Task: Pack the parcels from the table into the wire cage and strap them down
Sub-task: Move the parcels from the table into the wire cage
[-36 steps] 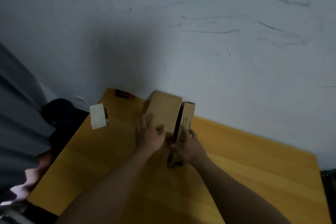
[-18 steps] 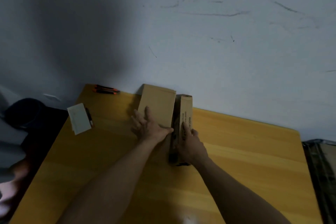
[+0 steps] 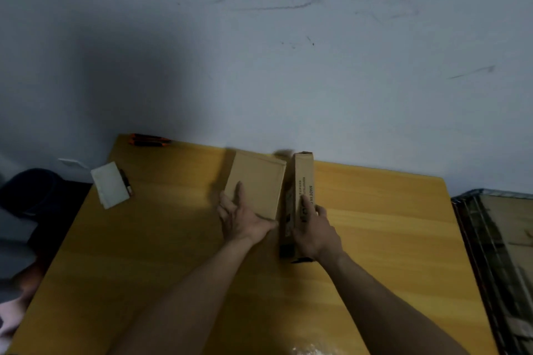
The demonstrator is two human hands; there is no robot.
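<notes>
indoors, left hand (image 3: 242,219) lies spread on the flat parcel (image 3: 259,181); right hand (image 3: 314,233) grips the upright parcel (image 3: 302,176); wire cage (image 3: 490,253) at three o'clock.

A white pad (image 3: 109,184) lies with a dark pen (image 3: 126,181) touching its right edge. Orange-and-black tools (image 3: 148,140) rest beside a scuffed pale wall (image 3: 288,66).

The view swings right, bringing the wire cage (image 3: 490,253) into sight beside the worktop (image 3: 389,225); the left hand (image 3: 242,222) stretches its thumb further right.
</notes>
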